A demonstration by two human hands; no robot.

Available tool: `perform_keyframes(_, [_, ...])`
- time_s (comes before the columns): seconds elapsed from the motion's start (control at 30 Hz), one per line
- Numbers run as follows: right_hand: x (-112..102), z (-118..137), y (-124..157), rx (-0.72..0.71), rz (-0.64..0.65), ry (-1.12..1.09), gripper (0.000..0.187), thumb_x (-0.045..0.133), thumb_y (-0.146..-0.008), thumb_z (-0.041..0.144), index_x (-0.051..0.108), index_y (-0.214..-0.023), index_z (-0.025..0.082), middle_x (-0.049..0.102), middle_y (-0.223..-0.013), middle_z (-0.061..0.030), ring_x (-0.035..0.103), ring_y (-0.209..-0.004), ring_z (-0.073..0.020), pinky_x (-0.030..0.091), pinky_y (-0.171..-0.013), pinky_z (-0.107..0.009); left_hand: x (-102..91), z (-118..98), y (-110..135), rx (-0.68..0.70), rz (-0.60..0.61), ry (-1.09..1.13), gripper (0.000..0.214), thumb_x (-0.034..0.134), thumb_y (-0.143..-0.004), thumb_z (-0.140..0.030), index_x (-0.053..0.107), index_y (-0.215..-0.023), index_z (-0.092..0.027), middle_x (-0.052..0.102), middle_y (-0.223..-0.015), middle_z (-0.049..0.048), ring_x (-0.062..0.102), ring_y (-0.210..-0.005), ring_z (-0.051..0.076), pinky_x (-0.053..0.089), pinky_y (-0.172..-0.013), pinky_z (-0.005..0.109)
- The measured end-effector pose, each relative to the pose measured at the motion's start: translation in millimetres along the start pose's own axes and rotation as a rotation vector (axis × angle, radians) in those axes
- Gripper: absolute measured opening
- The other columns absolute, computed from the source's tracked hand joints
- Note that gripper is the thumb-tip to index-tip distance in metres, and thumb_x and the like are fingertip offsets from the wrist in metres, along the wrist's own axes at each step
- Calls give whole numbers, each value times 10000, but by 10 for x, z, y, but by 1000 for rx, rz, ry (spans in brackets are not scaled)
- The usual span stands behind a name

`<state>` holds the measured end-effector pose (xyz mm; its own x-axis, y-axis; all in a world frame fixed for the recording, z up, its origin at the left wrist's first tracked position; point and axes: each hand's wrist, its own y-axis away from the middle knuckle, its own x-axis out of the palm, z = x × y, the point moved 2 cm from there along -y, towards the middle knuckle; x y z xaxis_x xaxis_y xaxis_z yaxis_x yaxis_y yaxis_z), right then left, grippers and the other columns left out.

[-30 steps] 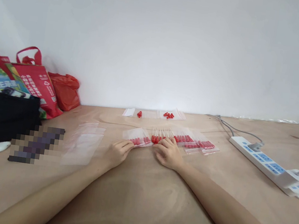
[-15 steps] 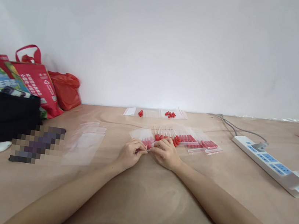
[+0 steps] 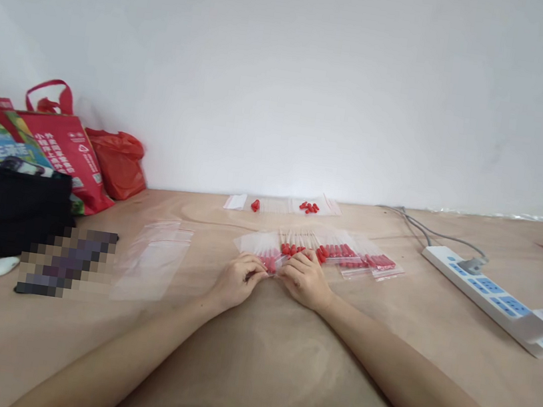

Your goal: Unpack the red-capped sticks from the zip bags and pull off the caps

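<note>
My left grip point(image 3: 241, 279) is pressed together at the fingertips, pinching the near edge of a small clear bag point(image 3: 253, 243) that lies on the desk point(image 3: 248, 369) straight in front of me. Red pieces point(image 3: 270, 259) show through its plastic at the end closest to me. My right grip point(image 3: 308, 279) has its fingers curled, the tips at the near right corner of that same bag; I cannot tell whether they pinch the plastic or only press on it.

Just beyond my right knuckles is a row of red-tipped sticks point(image 3: 297, 239), their red ends toward me and their pale shafts pointing at the wall point(image 3: 347, 93). To the right of them, filled bags point(image 3: 378, 262) overlap, red showing through.

Farther back, near the wall, loose red bits point(image 3: 309, 207) sit on clear plastic, with a red piece point(image 3: 255, 206) and a white slip point(image 3: 237, 201) to their left. On my left, flat clear bags point(image 3: 157, 261) lie overlapped, and past them is a blurred-out dark object point(image 3: 68, 262) beside a black bag point(image 3: 22, 212) with white stripes. On my right rests a white power strip point(image 3: 486, 291), a grey plug point(image 3: 472, 264) in it.
</note>
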<state>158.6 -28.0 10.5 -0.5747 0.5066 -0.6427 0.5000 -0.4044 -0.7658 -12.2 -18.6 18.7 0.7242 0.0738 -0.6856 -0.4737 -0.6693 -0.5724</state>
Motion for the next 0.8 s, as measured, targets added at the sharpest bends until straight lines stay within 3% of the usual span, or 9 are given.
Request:
perform_keyframes(0.33, [-1,13,9,-46,0,-12,139,486,-807,210,620,-773,226,592,-783,-7,448,-754,-126,280,-721,-306,32,58,15,-114,-67,92,63,629,-681,-164,611,-621,-171,635,-700,26,573,-738,158,465,-715,319])
perform_keyframes(0.63, [61,16,-10,-37,7,-23,161,507,-779,176,635,-823,262,590,-798,-5,458,-779,-133,281,-729,-315,17,8,9,-99,-83,90,117,578,-734,-225,616,-641,-167,632,-690,31,583,-708,148,485,-668,289])
perform_keyframes(0.8, [53,18,-13,-49,-9,-17,210,467,-783,135,637,-798,257,589,-760,-1,446,-734,-123,288,-720,-306,6,-56,-6,-12,-69,25,98,551,-755,-209,640,-737,-174,650,-832,60,595,-826,164,494,-758,317])
